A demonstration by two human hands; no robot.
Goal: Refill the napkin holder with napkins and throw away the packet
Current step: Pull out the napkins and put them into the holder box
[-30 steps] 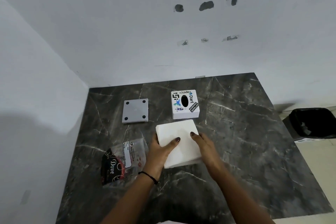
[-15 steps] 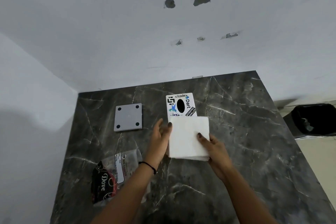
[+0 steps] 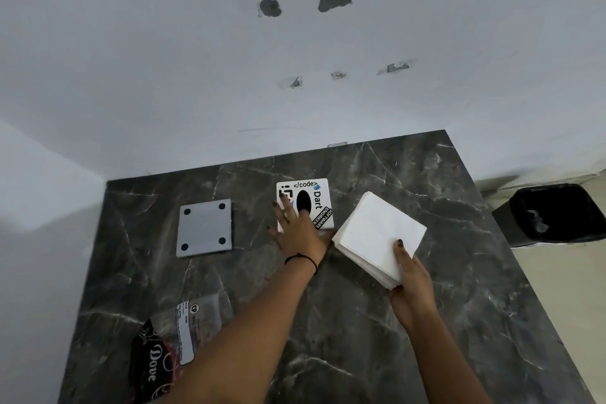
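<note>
The white napkin holder (image 3: 316, 198), covered in stickers with a black oval slot on top, stands at the back middle of the dark marble table (image 3: 377, 321). My left hand (image 3: 295, 233) rests on its front left part, fingers spread over the top. To the right of the holder, my right hand (image 3: 411, 279) holds a thick stack of white napkins (image 3: 377, 236) by its near corner, tilted above the table. The emptied clear and black packet (image 3: 164, 348) lies at the front left, partly hidden by my left forearm.
A grey square plate with a black dot at each corner (image 3: 205, 228) lies flat, left of the holder. A black bin with a liner (image 3: 557, 213) stands on the floor past the table's right edge. White walls close the back and left.
My right hand has lifted the napkin stack off the table and carried it right, alone. My left hand let go of the stack and moved onto the holder.
</note>
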